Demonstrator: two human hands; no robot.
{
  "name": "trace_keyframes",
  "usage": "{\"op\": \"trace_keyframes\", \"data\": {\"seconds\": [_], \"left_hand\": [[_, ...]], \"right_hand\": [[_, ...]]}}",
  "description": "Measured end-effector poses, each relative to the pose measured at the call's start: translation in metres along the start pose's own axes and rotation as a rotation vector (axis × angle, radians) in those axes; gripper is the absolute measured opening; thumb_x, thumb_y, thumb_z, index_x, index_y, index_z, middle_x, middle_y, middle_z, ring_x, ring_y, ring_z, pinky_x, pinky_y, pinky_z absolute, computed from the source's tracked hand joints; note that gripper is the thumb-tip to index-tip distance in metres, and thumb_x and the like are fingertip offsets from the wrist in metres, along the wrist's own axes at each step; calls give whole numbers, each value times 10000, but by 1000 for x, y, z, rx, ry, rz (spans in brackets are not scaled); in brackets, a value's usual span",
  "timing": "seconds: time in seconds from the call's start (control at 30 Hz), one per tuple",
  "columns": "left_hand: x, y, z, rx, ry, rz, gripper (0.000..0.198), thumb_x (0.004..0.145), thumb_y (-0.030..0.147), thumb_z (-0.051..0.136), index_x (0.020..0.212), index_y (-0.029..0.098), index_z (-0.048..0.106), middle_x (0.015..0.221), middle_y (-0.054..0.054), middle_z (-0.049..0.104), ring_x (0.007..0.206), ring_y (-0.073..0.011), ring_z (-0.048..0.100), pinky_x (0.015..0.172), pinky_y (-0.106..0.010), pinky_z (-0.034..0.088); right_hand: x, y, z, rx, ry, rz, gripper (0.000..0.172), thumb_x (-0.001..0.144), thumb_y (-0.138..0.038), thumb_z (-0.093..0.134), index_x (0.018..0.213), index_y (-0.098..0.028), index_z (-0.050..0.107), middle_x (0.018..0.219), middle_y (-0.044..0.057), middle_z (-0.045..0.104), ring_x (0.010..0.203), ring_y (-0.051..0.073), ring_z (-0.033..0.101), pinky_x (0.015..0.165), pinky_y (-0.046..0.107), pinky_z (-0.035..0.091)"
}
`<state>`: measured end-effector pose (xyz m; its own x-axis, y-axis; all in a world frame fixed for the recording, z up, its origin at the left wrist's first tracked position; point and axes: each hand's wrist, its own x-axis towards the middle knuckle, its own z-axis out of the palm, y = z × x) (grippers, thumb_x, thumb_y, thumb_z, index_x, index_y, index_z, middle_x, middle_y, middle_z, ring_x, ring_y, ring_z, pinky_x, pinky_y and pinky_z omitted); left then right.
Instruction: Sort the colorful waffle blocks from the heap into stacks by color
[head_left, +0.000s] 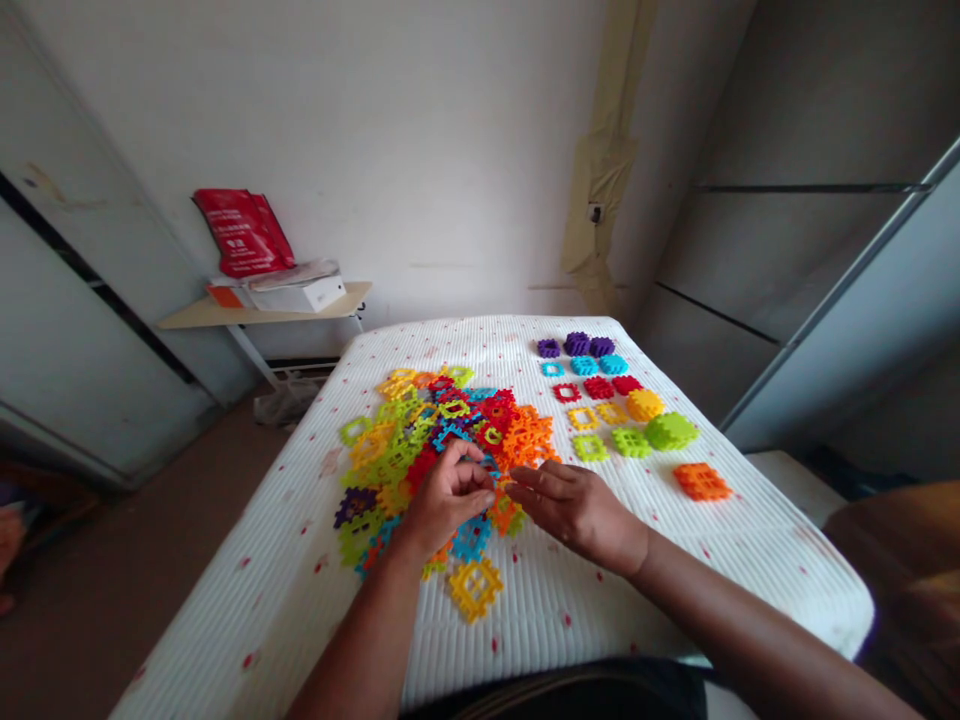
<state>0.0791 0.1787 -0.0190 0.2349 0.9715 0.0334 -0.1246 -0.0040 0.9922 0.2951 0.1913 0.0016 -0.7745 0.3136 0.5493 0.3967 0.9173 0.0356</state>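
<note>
- Head view: my left hand (448,498) was curled, its fingertips pinched together above the heap; I could not tell whether they clamped a piece.
- My right hand (577,510) was open, its fingers reaching toward my left hand, just apart from it.
- Beneath both lay a heap of multicoloured plastic waffle blocks (450,440) on a white quilted mattress (285,570).
- Beyond the heap, sorted blocks (600,390) lay in colour rows, with an orange stack (701,481) set apart.
</note>
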Motion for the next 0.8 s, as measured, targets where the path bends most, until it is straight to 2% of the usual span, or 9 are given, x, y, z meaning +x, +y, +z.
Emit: {"op": "trace_keyframes", "data": {"seconds": [0.17, 0.3, 0.4, 0.47, 0.53, 0.63, 0.8], "left_hand": [[-1, 2, 5, -21, -41, -59, 437, 652, 245, 716, 956, 224, 403, 672, 51, 591, 568, -80, 514, 532, -186, 342], [-1, 6, 11, 18, -15, -38, 443, 654, 291, 710, 998, 206, 446, 708, 24, 627, 547, -82, 509, 528, -196, 369], [1, 6, 5, 43, 175, 86, 396, 690, 312, 673, 1021, 182, 499, 762, -5, 653, 537, -78, 503, 545, -210, 402], [3, 3, -4, 21, 337, 184, 334, 702, 304, 662, 980, 171, 536, 740, 1, 645, 533, -74, 499, 543, -205, 405], [5, -2, -13, -20, 453, 243, 294, 696, 294, 667, 936, 164, 557, 700, 12, 627, 521, -71, 492, 526, -198, 402], [6, -8, -20, -54, 532, 262, 270, 677, 285, 683, 886, 152, 577, 656, 21, 608, 511, -70, 487, 516, -197, 404], [5, -10, -16, -15, 583, 257, 225, 677, 293, 685, 831, 149, 606, 595, 34, 581, 525, -72, 496, 526, -188, 413]], "right_hand": [[1, -6, 1, -12, -67, -22, 208, 917, -154, 437, 1034, -158, 608, 799, 66, 637, 670, 152, 548, 568, 269, 442], [-10, -1, 0, 140, -62, 127, 190, 914, -176, 434, 981, -160, 611, 755, 53, 612, 692, 147, 556, 585, 254, 439], [-28, 15, -1, 314, -28, 393, 131, 865, -223, 522, 942, -168, 612, 746, 31, 613, 641, 124, 549, 567, 234, 436], [-43, 28, 0, 420, -44, 602, 114, 814, -234, 578, 907, -179, 615, 698, -3, 597, 565, 99, 507, 516, 214, 409], [-55, 38, 3, 490, -78, 734, 109, 782, -240, 600, 875, -186, 617, 670, -20, 577, 544, 91, 476, 497, 208, 386], [-65, 43, 10, 525, -110, 767, 124, 770, -268, 604, 863, -188, 620, 722, -4, 588, 606, 106, 489, 540, 220, 394], [-60, 38, 15, 508, -185, 729, 134, 724, -227, 623, 850, -183, 621, 819, 30, 604, 685, 125, 511, 616, 237, 411]]}}
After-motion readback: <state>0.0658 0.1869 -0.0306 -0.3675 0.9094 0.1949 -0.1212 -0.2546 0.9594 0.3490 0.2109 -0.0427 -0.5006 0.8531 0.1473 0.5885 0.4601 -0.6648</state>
